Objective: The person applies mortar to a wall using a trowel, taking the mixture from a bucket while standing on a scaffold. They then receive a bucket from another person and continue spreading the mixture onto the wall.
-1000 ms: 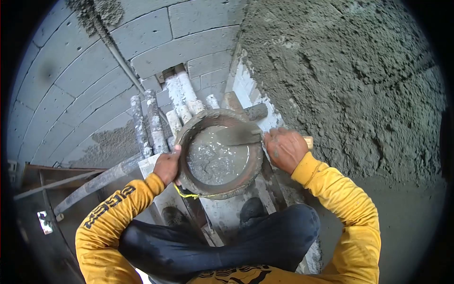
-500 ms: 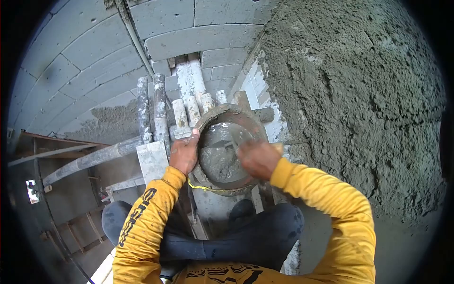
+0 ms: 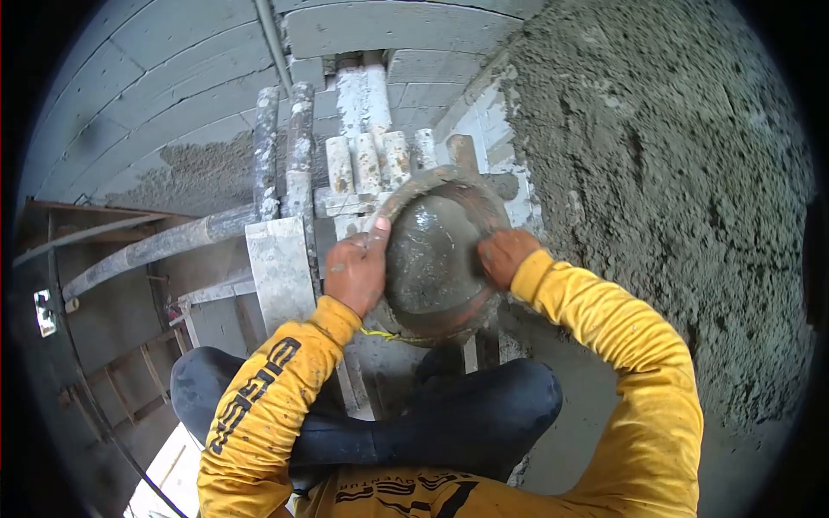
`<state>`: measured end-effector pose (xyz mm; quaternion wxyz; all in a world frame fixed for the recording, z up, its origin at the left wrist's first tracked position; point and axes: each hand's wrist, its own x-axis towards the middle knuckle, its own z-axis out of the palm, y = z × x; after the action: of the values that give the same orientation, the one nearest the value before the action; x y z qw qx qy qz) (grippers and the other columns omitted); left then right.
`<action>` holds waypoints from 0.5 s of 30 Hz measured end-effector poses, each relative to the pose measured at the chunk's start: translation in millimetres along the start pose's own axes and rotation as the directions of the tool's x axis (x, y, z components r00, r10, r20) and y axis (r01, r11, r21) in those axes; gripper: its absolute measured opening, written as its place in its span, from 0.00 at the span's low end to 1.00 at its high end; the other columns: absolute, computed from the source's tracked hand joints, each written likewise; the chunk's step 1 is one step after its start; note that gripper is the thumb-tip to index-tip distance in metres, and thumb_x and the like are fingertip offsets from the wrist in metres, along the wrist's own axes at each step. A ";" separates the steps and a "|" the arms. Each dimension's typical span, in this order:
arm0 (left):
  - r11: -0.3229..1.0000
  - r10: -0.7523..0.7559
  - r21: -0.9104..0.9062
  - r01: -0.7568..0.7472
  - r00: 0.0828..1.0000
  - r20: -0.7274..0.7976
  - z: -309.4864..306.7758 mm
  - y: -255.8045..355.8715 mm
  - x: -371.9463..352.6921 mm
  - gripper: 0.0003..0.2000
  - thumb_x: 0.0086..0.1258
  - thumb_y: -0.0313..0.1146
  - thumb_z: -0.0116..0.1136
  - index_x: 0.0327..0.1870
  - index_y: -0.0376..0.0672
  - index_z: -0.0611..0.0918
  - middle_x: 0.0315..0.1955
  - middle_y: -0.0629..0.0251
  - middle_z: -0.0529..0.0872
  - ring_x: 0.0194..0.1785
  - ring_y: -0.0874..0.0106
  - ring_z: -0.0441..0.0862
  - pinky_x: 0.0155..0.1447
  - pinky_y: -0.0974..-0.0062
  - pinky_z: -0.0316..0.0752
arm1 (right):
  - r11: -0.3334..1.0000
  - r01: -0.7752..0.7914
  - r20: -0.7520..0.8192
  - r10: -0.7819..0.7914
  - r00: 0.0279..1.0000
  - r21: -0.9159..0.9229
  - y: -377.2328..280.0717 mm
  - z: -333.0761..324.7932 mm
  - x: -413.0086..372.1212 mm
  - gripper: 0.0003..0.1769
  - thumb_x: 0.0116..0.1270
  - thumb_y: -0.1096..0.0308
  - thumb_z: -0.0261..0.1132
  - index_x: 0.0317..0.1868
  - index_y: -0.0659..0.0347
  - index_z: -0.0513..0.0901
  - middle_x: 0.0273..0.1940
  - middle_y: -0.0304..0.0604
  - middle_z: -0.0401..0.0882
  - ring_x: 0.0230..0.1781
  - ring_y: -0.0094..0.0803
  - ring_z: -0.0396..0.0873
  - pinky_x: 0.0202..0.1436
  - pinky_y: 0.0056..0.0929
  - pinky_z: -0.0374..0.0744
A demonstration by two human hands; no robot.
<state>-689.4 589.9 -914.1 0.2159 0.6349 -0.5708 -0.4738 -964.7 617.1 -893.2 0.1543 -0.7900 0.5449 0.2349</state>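
Observation:
A round, mortar-crusted bucket (image 3: 406,186) stands tilted a little in front of my knees, with wet grey mortar (image 3: 429,259) inside. My left hand (image 3: 357,269) grips its left rim, thumb over the edge. At the right inner wall, my right hand (image 3: 505,256) is closed in a fist, knuckles at the mortar surface. The trowel this hand held a moment ago does not show now; its blade seems sunk in the mortar. A yellow cord (image 3: 380,334) hangs at the bucket's lower left rim.
Fresh rough mortar covers the wall (image 3: 639,190) at right. Behind stands a grey block wall (image 3: 173,78). Mortar-splashed poles (image 3: 298,155) and short bamboo ends (image 3: 367,164) lie beyond the bucket. A board (image 3: 281,268) is left of it; a lower level with a ladder-like frame (image 3: 155,380) drops away further left.
My right hand has moved from over the mortar to the bucket's right inner side, and the trowel blade has gone from sight. The mortar surface looks smoother. My left hand still grips the rim.

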 end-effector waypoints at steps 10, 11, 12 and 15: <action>0.995 -0.011 -0.104 0.008 1.000 -0.024 -0.3 -24.5 8.1 0.32 0.80 0.55 0.51 0.26 0.29 0.80 0.25 0.36 0.80 0.33 0.38 0.78 0.41 0.52 0.73 | 0.609 -0.406 0.516 -0.005 0.857 0.681 -43.3 22.7 1.1 0.20 0.68 0.53 0.72 0.39 0.67 0.85 0.27 0.50 0.84 0.27 0.39 0.83 0.33 0.39 0.80; 0.995 -0.020 -0.102 0.017 0.999 -0.034 -2.0 -27.0 8.5 0.32 0.80 0.55 0.52 0.26 0.29 0.81 0.25 0.36 0.80 0.33 0.38 0.78 0.41 0.53 0.73 | 0.410 -0.519 0.572 -0.009 0.820 0.750 -53.2 26.7 -0.1 0.19 0.70 0.55 0.71 0.39 0.66 0.84 0.26 0.46 0.82 0.25 0.34 0.80 0.30 0.36 0.78; 0.993 -0.034 -0.116 0.030 0.999 -0.034 -2.9 -29.0 9.2 0.32 0.80 0.56 0.51 0.27 0.29 0.81 0.25 0.36 0.80 0.33 0.39 0.78 0.42 0.54 0.73 | 0.189 -0.608 0.624 -0.029 0.781 0.771 -61.1 28.9 1.2 0.18 0.71 0.56 0.71 0.39 0.65 0.83 0.25 0.43 0.80 0.22 0.29 0.78 0.26 0.33 0.76; 0.986 -0.074 -0.151 0.071 0.997 -0.014 -4.2 -25.9 7.8 0.33 0.80 0.57 0.51 0.29 0.29 0.83 0.25 0.37 0.81 0.34 0.40 0.78 0.44 0.55 0.74 | -0.030 -0.657 0.658 -0.009 0.753 0.753 -71.3 20.4 -1.6 0.17 0.74 0.55 0.68 0.43 0.63 0.81 0.28 0.38 0.77 0.22 0.25 0.74 0.22 0.28 0.73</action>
<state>-673.2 588.2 -936.0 0.2514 0.6420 -0.5075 -0.5168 -902.7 654.1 -910.4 0.7087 -0.2164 0.6712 0.0200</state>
